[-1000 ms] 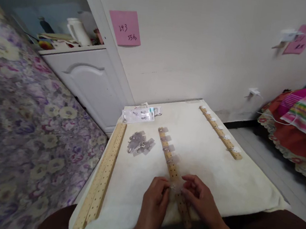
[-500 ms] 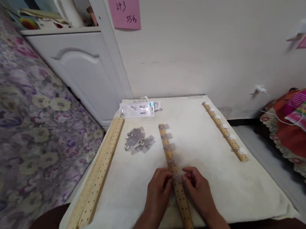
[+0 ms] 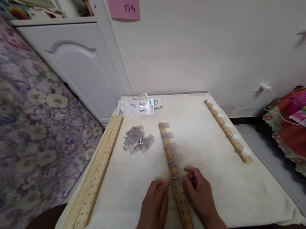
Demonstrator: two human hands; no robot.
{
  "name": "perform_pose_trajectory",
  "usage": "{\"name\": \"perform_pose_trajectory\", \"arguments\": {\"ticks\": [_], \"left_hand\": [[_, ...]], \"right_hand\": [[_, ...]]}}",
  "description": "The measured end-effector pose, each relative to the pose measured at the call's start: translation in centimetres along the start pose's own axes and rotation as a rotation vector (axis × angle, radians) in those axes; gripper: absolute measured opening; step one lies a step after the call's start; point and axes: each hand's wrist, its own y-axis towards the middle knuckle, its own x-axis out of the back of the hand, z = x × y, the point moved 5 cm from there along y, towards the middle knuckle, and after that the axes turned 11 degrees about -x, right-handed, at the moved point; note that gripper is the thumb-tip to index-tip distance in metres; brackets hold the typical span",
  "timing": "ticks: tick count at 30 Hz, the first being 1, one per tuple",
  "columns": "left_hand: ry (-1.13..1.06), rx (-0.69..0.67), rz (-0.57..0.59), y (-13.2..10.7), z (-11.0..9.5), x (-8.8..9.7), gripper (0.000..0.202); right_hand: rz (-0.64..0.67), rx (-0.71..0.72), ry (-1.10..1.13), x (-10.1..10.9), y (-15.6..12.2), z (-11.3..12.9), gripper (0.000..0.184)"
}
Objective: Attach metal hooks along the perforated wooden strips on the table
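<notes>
A perforated wooden strip (image 3: 181,203) lies lengthwise on the white cloth-covered table (image 3: 244,189), with several small clear hook pieces clipped along its far half. My left hand (image 3: 155,207) rests just left of the strip, fingers together and curled down, holding nothing that I can see. My right hand (image 3: 199,190) sits at the strip's right side, fingers bent and pinched near a clear hook at the strip's edge. A loose pile of clear hooks (image 3: 137,141) lies to the left of the strip.
Two stacked perforated strips (image 3: 93,181) run along the table's left edge. Another strip with white pieces (image 3: 227,130) lies at the far right. Packets (image 3: 137,107) sit at the table's back. A floral bed is on the left, a white cabinet behind it, striped bedding on the right.
My hands drew slightly apart and back from the strip. The left hand slid down the strip's left side. The view tilted down a little.
</notes>
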Motion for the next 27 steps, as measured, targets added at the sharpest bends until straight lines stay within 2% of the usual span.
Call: {"name": "perform_pose_trajectory", "arguments": {"ticks": [4, 7, 19, 27], "left_hand": [[0.106, -0.128, 0.018, -0.7, -0.5, -0.5, 0.043], [0.171, -0.167, 0.035, -0.7, -0.6, -0.8, 0.044], [0.259, -0.167, 0.105, -1.0, -0.4, -1.5, 0.045], [0.277, -0.178, 0.112, -1.0, -0.6, -1.4, 0.046]], "right_hand": [[-0.009, 0.002, -0.022, 0.0, 0.2, -0.1, 0.024], [0.006, 0.004, -0.021, 0.0, 0.3, -0.2, 0.024], [0.020, -0.016, -0.024, 0.2, 0.0, -0.3, 0.023], [0.010, -0.010, -0.030, 0.2, 0.1, -0.4, 0.025]]}}
